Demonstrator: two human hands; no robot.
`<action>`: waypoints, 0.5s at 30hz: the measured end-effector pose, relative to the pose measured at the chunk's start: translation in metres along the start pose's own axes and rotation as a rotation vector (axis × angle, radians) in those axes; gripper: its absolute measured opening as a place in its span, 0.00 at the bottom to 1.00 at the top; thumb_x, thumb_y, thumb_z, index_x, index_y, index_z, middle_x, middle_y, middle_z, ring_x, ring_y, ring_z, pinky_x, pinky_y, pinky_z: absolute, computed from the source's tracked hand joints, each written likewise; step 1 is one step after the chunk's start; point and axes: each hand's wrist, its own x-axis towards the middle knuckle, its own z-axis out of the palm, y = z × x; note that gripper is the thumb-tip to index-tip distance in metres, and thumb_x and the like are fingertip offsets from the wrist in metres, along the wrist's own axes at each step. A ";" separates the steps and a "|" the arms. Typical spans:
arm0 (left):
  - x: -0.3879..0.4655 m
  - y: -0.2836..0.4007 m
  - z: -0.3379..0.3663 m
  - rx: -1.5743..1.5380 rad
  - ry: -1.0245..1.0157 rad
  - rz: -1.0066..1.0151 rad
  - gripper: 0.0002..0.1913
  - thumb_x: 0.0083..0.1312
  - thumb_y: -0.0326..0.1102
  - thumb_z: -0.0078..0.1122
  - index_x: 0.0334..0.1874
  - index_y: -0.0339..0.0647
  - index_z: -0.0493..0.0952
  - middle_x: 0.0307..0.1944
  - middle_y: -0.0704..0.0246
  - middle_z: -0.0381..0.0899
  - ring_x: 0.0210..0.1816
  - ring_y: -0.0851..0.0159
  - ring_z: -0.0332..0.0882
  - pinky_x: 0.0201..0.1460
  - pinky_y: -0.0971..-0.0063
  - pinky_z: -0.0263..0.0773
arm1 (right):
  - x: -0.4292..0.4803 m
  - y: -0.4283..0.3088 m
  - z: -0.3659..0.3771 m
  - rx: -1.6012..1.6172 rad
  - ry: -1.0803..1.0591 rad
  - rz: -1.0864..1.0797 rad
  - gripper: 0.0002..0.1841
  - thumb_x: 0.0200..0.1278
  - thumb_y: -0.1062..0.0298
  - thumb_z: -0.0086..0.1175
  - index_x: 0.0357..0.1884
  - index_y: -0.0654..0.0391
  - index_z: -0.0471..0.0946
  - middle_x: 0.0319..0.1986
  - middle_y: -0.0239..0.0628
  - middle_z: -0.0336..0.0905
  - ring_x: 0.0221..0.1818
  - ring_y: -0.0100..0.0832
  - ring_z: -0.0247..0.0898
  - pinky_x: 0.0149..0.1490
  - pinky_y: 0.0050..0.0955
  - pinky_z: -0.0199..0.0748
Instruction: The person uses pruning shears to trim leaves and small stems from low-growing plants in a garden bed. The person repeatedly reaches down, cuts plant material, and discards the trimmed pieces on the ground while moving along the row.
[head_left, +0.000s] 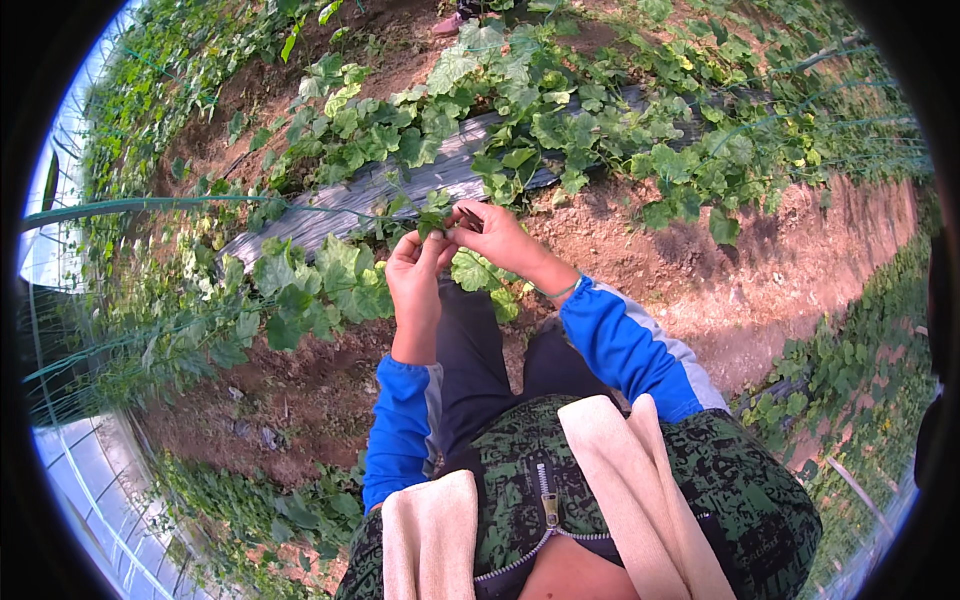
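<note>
Both my hands meet at the upper middle of the view, at the tip of a vine. My left hand (417, 274) pinches the small green vine shoot (432, 217) between thumb and fingers. My right hand (496, 234) touches it from the other side, fingertips against the left thumb, with a small dark object (471, 219) between its fingers; its kind I cannot tell. A green twine (247, 199) runs from the left edge to the shoot. Broad lobed vine leaves (341, 274) lie just left of and below my hands.
Black plastic mulch film (442, 174) covers the bed under the vines. Bare reddish soil (637, 255) lies to the right. More vine rows with green strings (795, 112) stand around. A pink shoe (448, 25) of another person shows at the top. A greenhouse wall (82, 465) is at the left.
</note>
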 end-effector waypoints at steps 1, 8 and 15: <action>0.000 -0.002 -0.001 -0.005 -0.005 0.006 0.06 0.70 0.29 0.57 0.43 0.33 0.77 0.43 0.64 0.83 0.41 0.71 0.82 0.47 0.78 0.80 | -0.001 0.001 -0.001 -0.002 -0.008 -0.021 0.07 0.63 0.73 0.58 0.41 0.60 0.77 0.29 0.26 0.76 0.31 0.15 0.67 0.37 0.20 0.69; 0.002 -0.005 -0.006 0.026 -0.066 -0.021 0.06 0.73 0.31 0.53 0.43 0.35 0.76 0.44 0.65 0.83 0.40 0.72 0.82 0.45 0.78 0.81 | -0.004 0.008 -0.001 0.138 -0.012 -0.029 0.07 0.61 0.74 0.59 0.40 0.61 0.76 0.24 0.21 0.69 0.28 0.14 0.62 0.33 0.18 0.64; 0.007 -0.007 -0.008 0.120 0.000 -0.037 0.08 0.73 0.35 0.53 0.42 0.36 0.75 0.36 0.66 0.83 0.33 0.72 0.83 0.37 0.80 0.81 | -0.004 0.012 0.007 0.212 0.053 -0.016 0.08 0.62 0.75 0.59 0.43 0.64 0.78 0.27 0.24 0.74 0.30 0.14 0.67 0.35 0.17 0.67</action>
